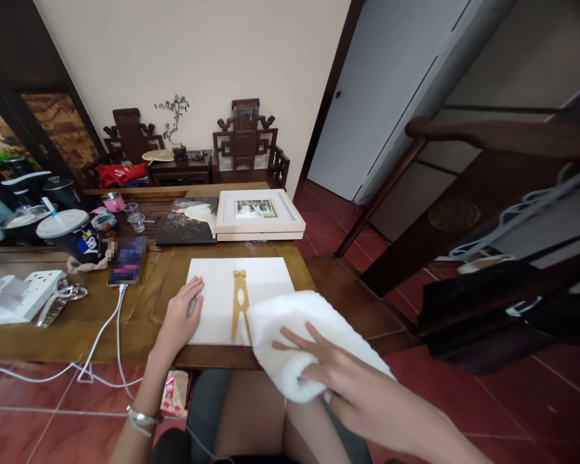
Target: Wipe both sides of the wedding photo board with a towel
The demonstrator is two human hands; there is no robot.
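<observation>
A white rectangular panel lies flat near the table's front edge, with a tan, long-legged cat-shaped figure at its middle. My left hand rests against the panel's left edge, its fingers stretched out. A fluffy white towel is gripped in my right hand, some fingers spread over it and others curled into a fold. The towel covers the panel's lower right corner and hangs past the table edge.
Behind the panel lie a framed picture and a dark picture. To the left are a phone on a white cable, a power strip and a lidded cup. A wooden chair stands at right.
</observation>
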